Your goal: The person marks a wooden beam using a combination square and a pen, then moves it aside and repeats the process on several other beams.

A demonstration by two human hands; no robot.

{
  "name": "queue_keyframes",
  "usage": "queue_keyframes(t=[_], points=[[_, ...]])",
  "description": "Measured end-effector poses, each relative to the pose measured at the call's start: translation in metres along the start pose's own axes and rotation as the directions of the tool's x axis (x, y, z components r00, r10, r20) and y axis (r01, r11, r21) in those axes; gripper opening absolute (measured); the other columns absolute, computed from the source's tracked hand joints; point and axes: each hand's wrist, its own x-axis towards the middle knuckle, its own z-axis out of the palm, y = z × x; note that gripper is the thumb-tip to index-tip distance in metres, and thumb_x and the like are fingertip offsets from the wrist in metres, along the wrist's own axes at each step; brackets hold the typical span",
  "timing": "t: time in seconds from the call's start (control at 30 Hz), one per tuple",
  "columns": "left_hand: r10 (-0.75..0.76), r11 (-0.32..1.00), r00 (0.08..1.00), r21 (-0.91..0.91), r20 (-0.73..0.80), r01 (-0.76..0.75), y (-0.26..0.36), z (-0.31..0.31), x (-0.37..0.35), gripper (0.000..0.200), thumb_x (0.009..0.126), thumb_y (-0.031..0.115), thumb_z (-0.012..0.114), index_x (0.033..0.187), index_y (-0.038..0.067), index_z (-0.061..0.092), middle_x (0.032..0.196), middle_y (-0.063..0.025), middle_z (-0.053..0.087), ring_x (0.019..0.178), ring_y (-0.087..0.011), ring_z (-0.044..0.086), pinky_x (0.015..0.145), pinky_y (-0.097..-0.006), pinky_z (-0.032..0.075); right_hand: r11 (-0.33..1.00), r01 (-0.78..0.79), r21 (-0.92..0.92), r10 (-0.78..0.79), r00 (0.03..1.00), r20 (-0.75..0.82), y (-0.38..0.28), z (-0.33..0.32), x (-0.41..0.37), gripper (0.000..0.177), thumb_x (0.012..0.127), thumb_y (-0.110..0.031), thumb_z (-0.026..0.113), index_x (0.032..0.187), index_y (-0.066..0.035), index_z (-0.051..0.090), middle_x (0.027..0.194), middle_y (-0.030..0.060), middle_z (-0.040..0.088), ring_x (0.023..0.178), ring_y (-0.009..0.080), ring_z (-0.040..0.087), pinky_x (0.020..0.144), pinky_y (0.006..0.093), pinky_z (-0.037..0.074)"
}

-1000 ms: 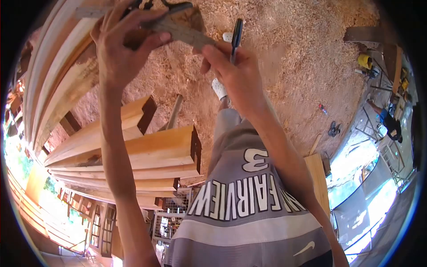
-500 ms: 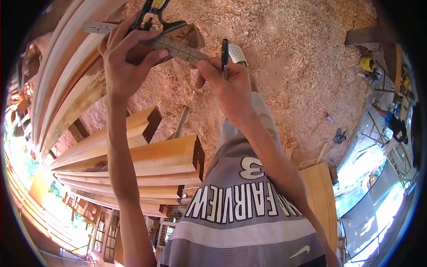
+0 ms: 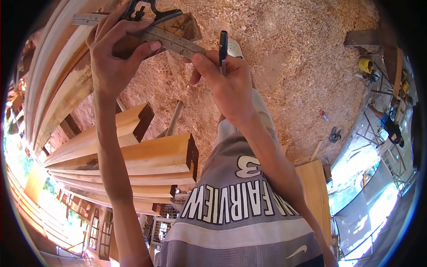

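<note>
A metal ruler (image 3: pixel 171 39) with a black square head (image 3: pixel 155 15) lies across the end of a wooden beam (image 3: pixel 190 27) at the top. My left hand (image 3: pixel 116 51) is closed on the ruler and its head, thumb on the near side. At the ruler's right end, my right hand (image 3: pixel 229 86) pinches the blade between thumb and fingers. A black pen (image 3: pixel 223 46) stands upright between the fingers of that same hand.
Long planks (image 3: pixel 58 75) curve down the left side. Stacked beams (image 3: pixel 155 153) end left of my legs. Wood shavings (image 3: pixel 289 80) cover the ground. At the far right are a person (image 3: pixel 391 129), a yellow object (image 3: pixel 365 65) and a pair of dark shoes (image 3: pixel 335 135). A board (image 3: pixel 313 187) lies right of me.
The ruler and my left hand have shifted slightly up and left in view, and my right hand slightly up. The surroundings have shifted a little left. Both grips look the same.
</note>
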Motion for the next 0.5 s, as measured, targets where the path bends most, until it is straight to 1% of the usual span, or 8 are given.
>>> queue_keyframes(t=[0.07,0.2,0.27,0.3,0.37,0.4,0.47,0.5], points=[[0.002,0.992,1.000,-0.123,-0.008,-0.003,0.000,0.000,0.000,0.037,0.079,0.002,0.088,0.114,-0.004,0.075,0.147,-0.0160,0.060,0.119,-0.0208,0.067,0.096,-0.0306,0.059,1.000,-0.002,-0.004,0.002,1.000,0.009,-0.002,0.001,0.000,0.029,0.100,-0.024,0.071,0.083,-0.002,0.077,0.065,-0.0021,0.067,0.055,0.0024,0.044,0.050,0.0253,0.032],[-0.008,0.996,1.000,-0.093,-0.005,0.008,-0.004,-0.001,-0.002,0.038,0.079,0.002,0.088,0.114,-0.003,0.075,0.146,-0.0158,0.061,0.119,-0.0209,0.067,0.096,-0.0313,0.059,0.999,-0.022,-0.039,0.022,1.000,-0.009,-0.004,0.002,-0.002,0.028,0.101,-0.023,0.070,0.084,-0.002,0.077,0.066,-0.0012,0.068,0.054,0.0024,0.044,0.049,0.0253,0.033],[0.076,0.996,0.997,-0.051,-0.016,-0.076,-0.004,-0.002,0.002,0.036,0.080,0.000,0.086,0.114,-0.003,0.075,0.146,-0.0154,0.060,0.119,-0.0202,0.068,0.095,-0.0310,0.061,0.998,-0.021,-0.051,0.022,1.000,0.001,-0.004,0.002,-0.001,0.027,0.101,-0.023,0.070,0.084,-0.002,0.077,0.066,-0.0009,0.068,0.054,0.0023,0.044,0.049,0.0252,0.033],[0.076,0.996,0.997,-0.051,-0.016,-0.077,0.001,-0.002,0.003,0.036,0.080,0.000,0.086,0.114,-0.003,0.075,0.146,-0.0154,0.060,0.119,-0.0202,0.068,0.095,-0.0310,0.061,0.999,-0.015,-0.030,0.015,1.000,-0.015,-0.005,0.004,-0.001,0.028,0.101,-0.023,0.070,0.083,-0.002,0.077,0.066,-0.0009,0.068,0.054,0.0024,0.044,0.049,0.0253,0.033],[0.106,0.991,0.991,0.087,-0.075,-0.100,0.011,-0.003,0.004,0.046,0.068,0.026,0.094,0.101,0.000,0.074,0.135,-0.0221,0.066,0.122,-0.0349,0.060,0.107,-0.0446,0.043,1.000,-0.009,-0.009,0.008,0.999,-0.031,-0.005,0.006,0.000,0.029,0.101,-0.023,0.070,0.082,-0.002,0.077,0.065,-0.0009,0.068,0.053,0.0025,0.044,0.049,0.0254,0.033],[0.106,0.991,0.992,0.086,-0.072,-0.100,0.007,-0.002,0.001,0.046,0.068,0.026,0.094,0.101,0.000,0.074,0.135,-0.0221,0.066,0.122,-0.0349,0.060,0.107,-0.0446,0.043,1.000,0.004,0.008,-0.004,1.000,-0.015,-0.004,0.005,0.002,0.030,0.101,-0.022,0.070,0.080,-0.002,0.076,0.063,-0.0017,0.066,0.053,0.0025,0.044,0.049,0.0255,0.032],[-0.109,0.960,0.994,-0.257,0.012,0.108,-0.004,0.001,-0.005,0.034,0.082,-0.003,0.083,0.115,-0.004,0.074,0.146,-0.0151,0.059,0.117,-0.0196,0.069,0.094,-0.0307,0.063,1.000,0.017,0.024,-0.017,1.000,-0.004,-0.003,0.004,0.001,0.031,0.101,-0.022,0.070,0.078,-0.002,0.076,0.061,-0.0025,0.063,0.052,0.0026,0.043,0.048,0.0257,0.032],[-0.108,0.960,0.994,-0.258,0.011,0.107,-0.004,0.000,-0.006,0.034,0.082,-0.003,0.083,0.115,-0.004,0.074,0.146,-0.0151,0.059,0.117,-0.0196,0.069,0.094,-0.0307,0.063,1.000,-0.014,0.004,0.014,1.000,0.011,-0.003,0.004,0.001,0.031,0.101,-0.022,0.070,0.077,-0.002,0.075,0.059,-0.0032,0.060,0.051,0.0026,0.042,0.048,0.0258,0.031]])
